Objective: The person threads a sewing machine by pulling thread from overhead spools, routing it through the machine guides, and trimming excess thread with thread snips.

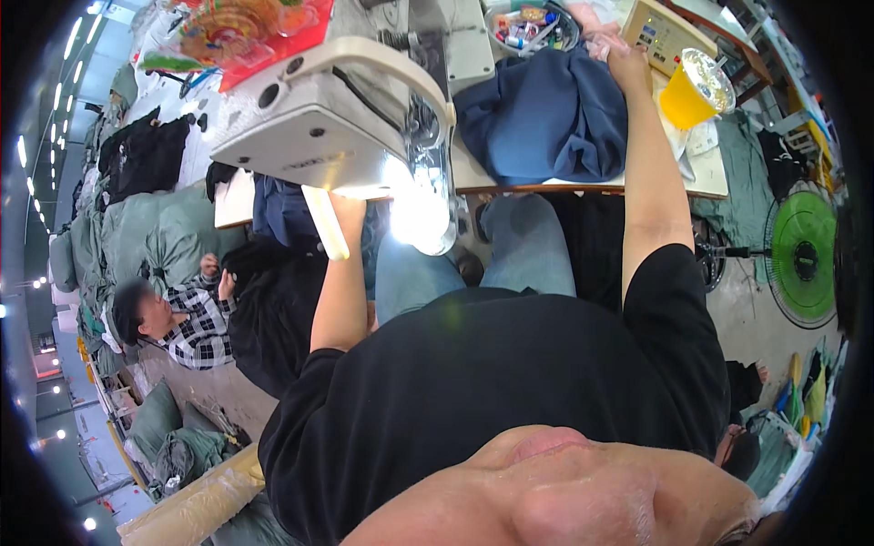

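Observation:
A white sewing machine (pixel 309 136) with a glaring lamp (pixel 423 218) rises over the table on my left. My left hand (pixel 350 211) goes in behind the machine head, next to dark blue cloth (pixel 280 209); its fingers are hidden. A bunched piece of navy fabric (pixel 546 118) lies on the table in front of me, its near edge at the table edge. Past its right side reaches my right hand (pixel 628 68), beside a crumpled pink cloth (pixel 601 41) and a beige control box (pixel 657 36). The fingers are too small and unclear to tell whether they grip anything.
A yellow cup (pixel 694 91) with a clear lid stands right of my right forearm. Behind the fabric is a round tray (pixel 533 27) of small items. A green fan (pixel 803 255) stands at right. Another person (pixel 187 318) sits at left among heaped green cloth (pixel 173 232).

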### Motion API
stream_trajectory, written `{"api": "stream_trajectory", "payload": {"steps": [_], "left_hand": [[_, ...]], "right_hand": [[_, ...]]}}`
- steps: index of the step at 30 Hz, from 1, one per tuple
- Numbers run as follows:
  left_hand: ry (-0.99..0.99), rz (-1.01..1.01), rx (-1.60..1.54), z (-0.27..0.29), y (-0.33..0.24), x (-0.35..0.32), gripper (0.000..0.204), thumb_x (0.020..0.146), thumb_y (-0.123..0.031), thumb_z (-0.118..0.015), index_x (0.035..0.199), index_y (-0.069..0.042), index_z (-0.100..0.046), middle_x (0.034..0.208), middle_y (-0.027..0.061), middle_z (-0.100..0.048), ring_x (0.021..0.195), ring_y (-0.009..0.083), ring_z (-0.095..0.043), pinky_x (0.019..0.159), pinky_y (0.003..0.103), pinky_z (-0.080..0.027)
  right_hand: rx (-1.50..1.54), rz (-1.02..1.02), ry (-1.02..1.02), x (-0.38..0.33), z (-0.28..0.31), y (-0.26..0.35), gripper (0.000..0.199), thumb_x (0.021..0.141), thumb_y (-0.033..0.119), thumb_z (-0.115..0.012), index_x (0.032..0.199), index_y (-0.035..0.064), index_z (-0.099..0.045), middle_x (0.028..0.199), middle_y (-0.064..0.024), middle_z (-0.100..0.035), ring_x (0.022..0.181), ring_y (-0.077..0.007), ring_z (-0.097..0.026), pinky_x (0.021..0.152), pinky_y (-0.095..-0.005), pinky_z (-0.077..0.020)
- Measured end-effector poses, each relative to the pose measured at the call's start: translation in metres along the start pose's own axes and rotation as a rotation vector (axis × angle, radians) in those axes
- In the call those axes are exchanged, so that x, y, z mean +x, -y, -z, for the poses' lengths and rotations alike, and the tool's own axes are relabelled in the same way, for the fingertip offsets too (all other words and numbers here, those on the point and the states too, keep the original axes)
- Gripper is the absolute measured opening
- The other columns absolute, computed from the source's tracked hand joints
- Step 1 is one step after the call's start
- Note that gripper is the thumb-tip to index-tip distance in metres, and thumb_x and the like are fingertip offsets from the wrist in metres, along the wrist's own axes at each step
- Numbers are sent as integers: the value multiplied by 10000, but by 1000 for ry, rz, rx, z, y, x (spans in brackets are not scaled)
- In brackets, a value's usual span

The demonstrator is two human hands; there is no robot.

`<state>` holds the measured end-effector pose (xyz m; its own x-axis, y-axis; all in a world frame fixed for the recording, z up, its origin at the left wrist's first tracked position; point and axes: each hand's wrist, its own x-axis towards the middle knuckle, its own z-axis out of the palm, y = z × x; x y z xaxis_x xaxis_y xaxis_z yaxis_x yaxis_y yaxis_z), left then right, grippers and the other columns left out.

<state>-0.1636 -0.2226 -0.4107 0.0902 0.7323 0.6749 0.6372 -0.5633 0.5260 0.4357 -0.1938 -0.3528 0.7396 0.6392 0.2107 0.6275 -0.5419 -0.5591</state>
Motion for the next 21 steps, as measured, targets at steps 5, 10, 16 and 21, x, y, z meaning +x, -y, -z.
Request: {"api": "stream_trajectory", "payload": {"steps": [5, 10, 16, 21], "left_hand": [[2, 2, 26, 1, 5, 0, 144, 769, -52, -678, 888, 24, -704, 873, 202, -722, 810, 402, -681, 795, 478, -533], [3, 1, 41, -1, 12, 0, 159, 768, -51, -673, 906, 18, -709, 889, 204, -722, 826, 405, -679, 806, 476, -533], [-3, 5, 58, -6, 19, -2, 179, 767, -49, -666, 929, 11, -714, 909, 205, -722, 846, 407, -677, 818, 474, -532], [-8, 13, 68, -6, 22, -3, 198, 766, -47, -660, 948, 5, -719, 925, 207, -722, 863, 409, -675, 828, 472, -532]], "right_hand": [[-24, -28, 19, -6, 1, 8, 901, 918, 471, -535, 1545, -131, -298, 1537, -300, -453, 1380, -400, -519, 1125, -427, -449], [-36, -34, 22, -7, 4, 15, 921, 921, 485, -533, 1554, -133, -275, 1524, -300, -467, 1387, -400, -513, 1137, -425, -438], [-39, -41, 6, -6, 2, 15, 941, 925, 512, -528, 1552, -140, -267, 1490, -319, -495, 1371, -413, -526, 1128, -439, -444], [-39, -46, 15, -10, 6, 20, 937, 931, 514, -528, 1550, -140, -272, 1486, -318, -500, 1364, -412, -533, 1119, -443, -453]]}}
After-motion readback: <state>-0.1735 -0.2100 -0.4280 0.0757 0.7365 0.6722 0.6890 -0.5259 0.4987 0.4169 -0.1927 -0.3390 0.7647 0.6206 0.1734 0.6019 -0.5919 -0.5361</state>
